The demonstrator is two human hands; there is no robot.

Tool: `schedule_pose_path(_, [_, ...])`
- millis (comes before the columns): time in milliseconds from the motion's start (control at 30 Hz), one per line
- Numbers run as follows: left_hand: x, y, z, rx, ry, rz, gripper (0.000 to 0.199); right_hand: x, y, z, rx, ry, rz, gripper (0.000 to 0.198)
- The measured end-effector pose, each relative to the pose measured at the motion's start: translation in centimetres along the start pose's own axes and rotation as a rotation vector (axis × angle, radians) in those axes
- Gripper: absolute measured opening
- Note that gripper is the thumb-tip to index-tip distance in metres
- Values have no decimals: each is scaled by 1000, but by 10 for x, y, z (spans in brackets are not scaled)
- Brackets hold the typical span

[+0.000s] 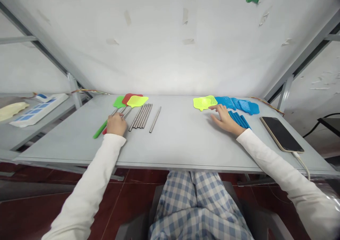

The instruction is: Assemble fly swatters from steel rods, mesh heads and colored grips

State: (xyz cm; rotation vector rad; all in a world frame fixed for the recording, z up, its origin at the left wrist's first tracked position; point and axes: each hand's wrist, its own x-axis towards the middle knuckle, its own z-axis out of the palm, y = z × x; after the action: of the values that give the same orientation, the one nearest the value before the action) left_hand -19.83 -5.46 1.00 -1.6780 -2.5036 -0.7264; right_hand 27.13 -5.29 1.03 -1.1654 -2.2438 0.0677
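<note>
Three fly swatters lie fanned at the left of the table: a green fly swatter (99,129), a red fly swatter (130,97) and a yellow fly swatter (137,101). My left hand (116,124) is closed over their shafts, with its fingers at the yellow one's rod; its grip is partly hidden. Several metal rods (142,116) are lined up right of it, and a single rod (155,119) lies apart. My right hand (225,119) is open, its index fingertip at the edge of a loose yellow swatter head (205,102). Blue swatter heads (239,104) overlap behind it, and blue handles (240,120) lie beside it.
A phone (281,133) with a white charging cable (302,162) lies at the table's right. A white power strip (39,109) rests on the neighbouring surface at left. The wall (170,56) stands along the table's back edge, with metal frame posts at both ends.
</note>
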Motion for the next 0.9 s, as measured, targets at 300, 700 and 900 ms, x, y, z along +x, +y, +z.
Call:
schedule_pose_path(300, [-26,54,-5,47,56,193,38,-1,1,1,-243,2,35,33])
schedule_pose_path(700, [-56,126,22,168,-156,341,33,-10,6,5,-504,-32,221,29])
schedule_pose_path(900, [-52,157,26,-369,-467,391,16,-6,-7,11,-91,-56,61,33])
